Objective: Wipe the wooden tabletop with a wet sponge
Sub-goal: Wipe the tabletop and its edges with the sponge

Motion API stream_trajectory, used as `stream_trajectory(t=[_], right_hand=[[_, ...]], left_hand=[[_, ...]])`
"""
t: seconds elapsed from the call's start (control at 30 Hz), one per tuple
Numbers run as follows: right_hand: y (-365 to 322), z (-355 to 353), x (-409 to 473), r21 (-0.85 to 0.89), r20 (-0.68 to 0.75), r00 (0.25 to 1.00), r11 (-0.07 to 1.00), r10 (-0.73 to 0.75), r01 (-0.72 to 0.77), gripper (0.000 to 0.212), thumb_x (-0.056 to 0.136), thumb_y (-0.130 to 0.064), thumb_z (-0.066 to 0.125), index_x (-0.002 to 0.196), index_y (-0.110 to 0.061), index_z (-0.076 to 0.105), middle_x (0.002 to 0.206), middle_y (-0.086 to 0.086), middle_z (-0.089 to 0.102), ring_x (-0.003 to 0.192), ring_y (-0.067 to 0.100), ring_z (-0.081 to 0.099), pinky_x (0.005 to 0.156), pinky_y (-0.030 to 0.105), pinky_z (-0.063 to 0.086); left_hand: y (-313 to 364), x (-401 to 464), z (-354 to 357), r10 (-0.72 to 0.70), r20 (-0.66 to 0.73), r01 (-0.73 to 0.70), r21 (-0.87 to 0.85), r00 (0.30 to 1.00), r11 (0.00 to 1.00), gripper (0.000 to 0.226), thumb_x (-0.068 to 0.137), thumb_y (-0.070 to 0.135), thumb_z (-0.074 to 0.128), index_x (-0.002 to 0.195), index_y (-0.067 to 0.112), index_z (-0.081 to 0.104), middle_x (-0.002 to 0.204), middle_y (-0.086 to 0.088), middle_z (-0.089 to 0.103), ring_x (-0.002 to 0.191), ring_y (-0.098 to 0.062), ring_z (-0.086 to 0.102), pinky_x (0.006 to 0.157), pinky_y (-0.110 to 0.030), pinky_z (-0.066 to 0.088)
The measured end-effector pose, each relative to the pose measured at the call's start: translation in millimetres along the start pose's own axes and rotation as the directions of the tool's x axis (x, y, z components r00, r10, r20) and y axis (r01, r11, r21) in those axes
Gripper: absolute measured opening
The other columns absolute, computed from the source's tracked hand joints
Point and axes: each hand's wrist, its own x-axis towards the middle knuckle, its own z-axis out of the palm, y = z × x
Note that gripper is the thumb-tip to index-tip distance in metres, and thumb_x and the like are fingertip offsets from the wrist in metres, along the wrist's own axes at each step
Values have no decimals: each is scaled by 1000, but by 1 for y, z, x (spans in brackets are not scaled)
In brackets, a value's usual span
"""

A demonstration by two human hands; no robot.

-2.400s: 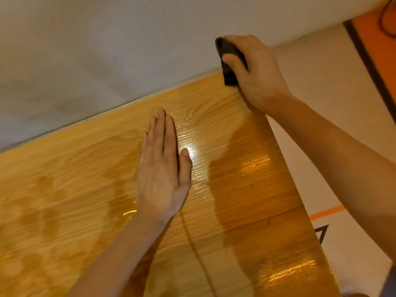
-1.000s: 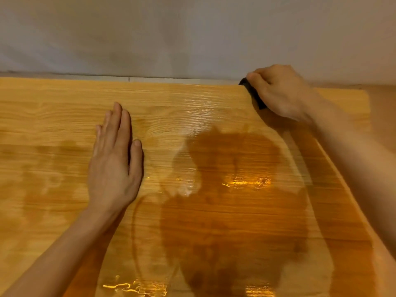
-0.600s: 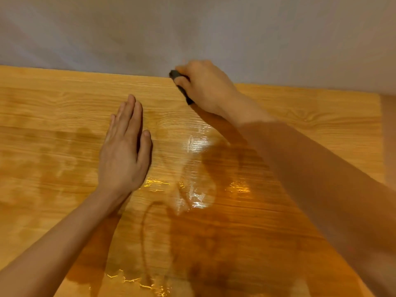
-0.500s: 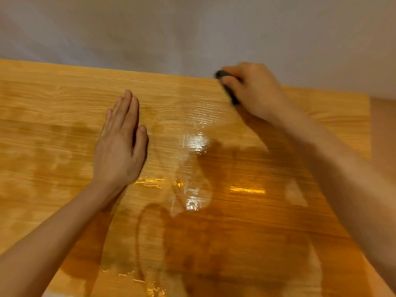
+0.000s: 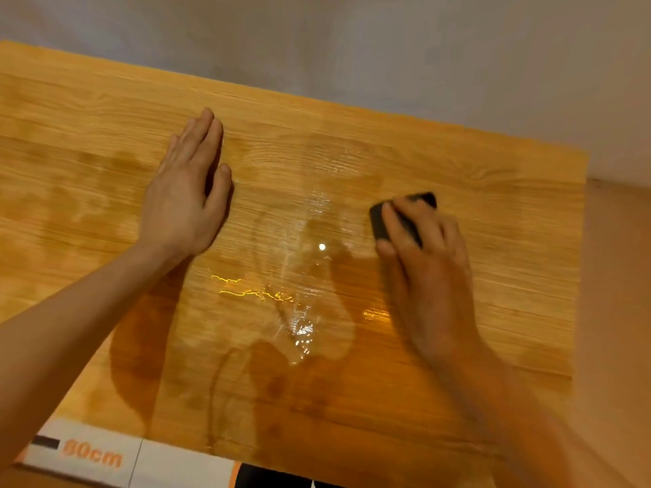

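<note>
On the right half of the table [image 5: 493, 191], the right hand [image 5: 428, 262] presses a dark sponge [image 5: 378, 223] flat to the wood, fingers draped over its top and curled at the edges; motion blur on that arm. Left hand [image 5: 183, 202] lies open, palm down, fingers straight and together, holding nothing, well apart from the sponge. Wet sheen and streaks sit between the two hands. Judgement: sponge is light, soft and compressible, probably slick when soaked; best held from above with fingertips over the front edge and thumb on the side. Wet laminate-like surface may let it skid under heavy pressure.
</note>
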Motion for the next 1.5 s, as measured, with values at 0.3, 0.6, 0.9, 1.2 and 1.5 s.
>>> stream_trajectory(t=[0.3, 0.6, 0.9, 1.2, 1.5], right_hand=[[-8, 12, 114, 41, 38, 987, 987, 154, -156, 44, 106, -25, 30, 148, -15, 32, 160, 3, 19, 149, 23, 8, 123, 40, 6], [-48, 17, 9, 5, 58, 994, 995, 95, -96, 43, 100, -29, 42, 142, -20, 43, 153, -4, 34, 148, 20, 15, 122, 46, 9], [-72, 38, 102, 67, -27, 973, 971, 231, -229, 42, 104, -24, 36, 146, -19, 37, 157, 1, 26, 148, 22, 13, 122, 39, 14], [-96, 39, 89, -53, 18, 978, 977, 208, -206, 43, 104, -23, 35, 146, -13, 37, 156, 2, 28, 149, 20, 11, 123, 35, 6], [-125, 55, 64, 17, -9, 984, 984, 180, -180, 43, 104, -20, 37, 146, -11, 36, 156, 3, 28, 149, 21, 13, 123, 38, 11]], left_hand=[[-3, 2, -2, 10, 6, -10, 5, 1000, 1000, 58, 105, 32, 30, 159, 11, 25, 169, -2, 16, 156, -16, 12, 128, -34, 8], [0, 0, -3, 29, 22, -28, -17, 999, 999, 58, 106, 27, 30, 159, 5, 22, 169, -7, 13, 157, -18, 9, 128, -30, 2], [-1, 0, -1, 62, 13, -62, 12, 998, 998, 58, 107, 24, 28, 159, 1, 17, 169, -12, 11, 157, -22, 9, 127, -26, -4], [-3, 4, -13, 103, 23, -101, -99, 994, 990, 55, 105, 15, 40, 155, -4, 25, 166, -19, 17, 156, -31, 14, 127, -36, 4], [-37, -34, -41, 158, 220, -168, 28, 963, 985, 59, 108, 28, 27, 158, -1, 14, 168, -16, 6, 156, -29, 5, 126, -39, 4]])
